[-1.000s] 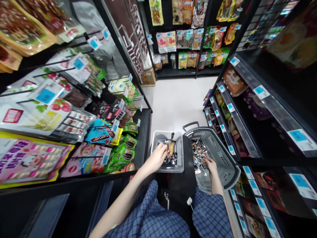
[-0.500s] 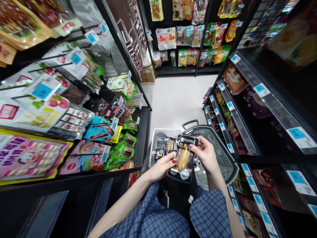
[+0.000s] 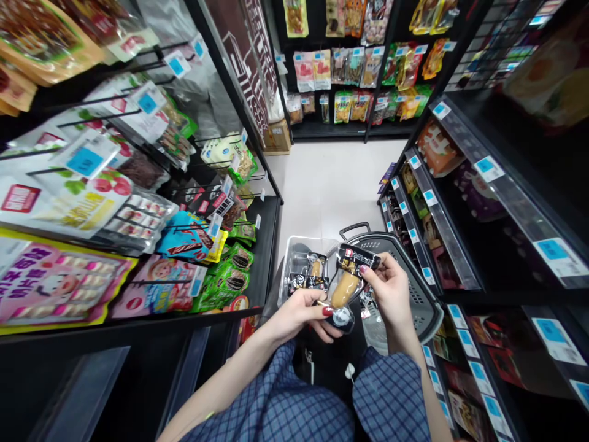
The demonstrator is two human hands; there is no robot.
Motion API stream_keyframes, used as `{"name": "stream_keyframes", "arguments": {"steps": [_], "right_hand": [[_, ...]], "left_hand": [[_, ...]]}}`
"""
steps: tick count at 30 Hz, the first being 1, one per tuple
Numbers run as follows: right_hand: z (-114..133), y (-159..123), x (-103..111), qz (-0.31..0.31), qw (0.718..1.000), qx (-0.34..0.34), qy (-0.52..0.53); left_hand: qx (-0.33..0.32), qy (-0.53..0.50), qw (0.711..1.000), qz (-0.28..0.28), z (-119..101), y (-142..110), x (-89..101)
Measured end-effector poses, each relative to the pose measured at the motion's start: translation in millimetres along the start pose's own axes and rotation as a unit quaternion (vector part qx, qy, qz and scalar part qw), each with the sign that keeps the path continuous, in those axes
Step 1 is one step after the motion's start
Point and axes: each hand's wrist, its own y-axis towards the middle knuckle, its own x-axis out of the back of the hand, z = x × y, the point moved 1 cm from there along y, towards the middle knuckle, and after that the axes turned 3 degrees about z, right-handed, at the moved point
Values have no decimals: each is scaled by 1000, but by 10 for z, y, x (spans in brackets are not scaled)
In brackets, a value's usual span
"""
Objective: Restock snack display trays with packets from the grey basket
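A see-through packet with a black printed label and a plump tan sausage-like piece (image 3: 346,288) inside is held between my two hands. My left hand (image 3: 309,313) pinches its lower end, thumb on top and other fingers curled beneath. At the upper right, by the black label, my right hand (image 3: 390,283) grips it with thumb and fingers. The packet is tilted, label end up and to the right. Just beyond my left hand stands a clear plastic bin (image 3: 286,255) holding similar packets (image 3: 316,267).
A dark grey shopping basket (image 3: 430,316) with small packets in it sits right of my hands. Racks of hanging snack bags (image 3: 225,276) line the left. Price-tagged shelves (image 3: 464,239) stand on the right. Pale floor (image 3: 317,184) leads to a back rack, with a cardboard box (image 3: 277,136) beside it.
The packet has been turned and tilted, its label end moving right. My right hand has shifted slightly right, and my left hand has slid to the packet's lower end, its fingers now showing beneath.
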Motion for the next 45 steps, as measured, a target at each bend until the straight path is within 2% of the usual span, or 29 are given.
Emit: {"name": "stream_keyframes", "arguments": {"steps": [2,4,7,10,12,15,18,21,26,30,32,36,45], "right_hand": [[-13,-5,6,1,1000,4,10],[-28,-7,16,7,999,18,31],[-39,-7,27,19,996,33,81],[-39,-15,2,37,991,7,128],[-41,-27,-44,70,985,-6,155],[-50,-52,-134,137,972,11,192],[-45,-67,-204,177,955,25,236],[-2,-72,-219,190,947,19,259],[50,-101,-144,147,976,-28,160],[67,-154,-102,118,986,17,120],[100,-173,-109,101,993,28,45],[177,-171,-143,43,995,39,-82],[45,-97,-153,33,998,11,-49]], "left_hand": [[-11,-13,1000,4,0,-3,-5],[-48,-51,998,7,12,-1,-3],[-67,-144,986,47,80,24,-8],[-23,-174,979,108,176,67,-43],[-9,-182,974,135,221,94,-78],[26,-205,960,187,252,120,-137],[73,-183,955,222,262,123,-166],[67,-141,969,189,243,97,-163],[-25,2,999,39,77,-20,-184],[-108,149,979,-85,-58,-105,-199],[-135,207,961,-127,-79,-125,-195],[-138,236,954,-127,-52,-111,-181],[-101,253,956,-113,-22,-46,-122]]}}
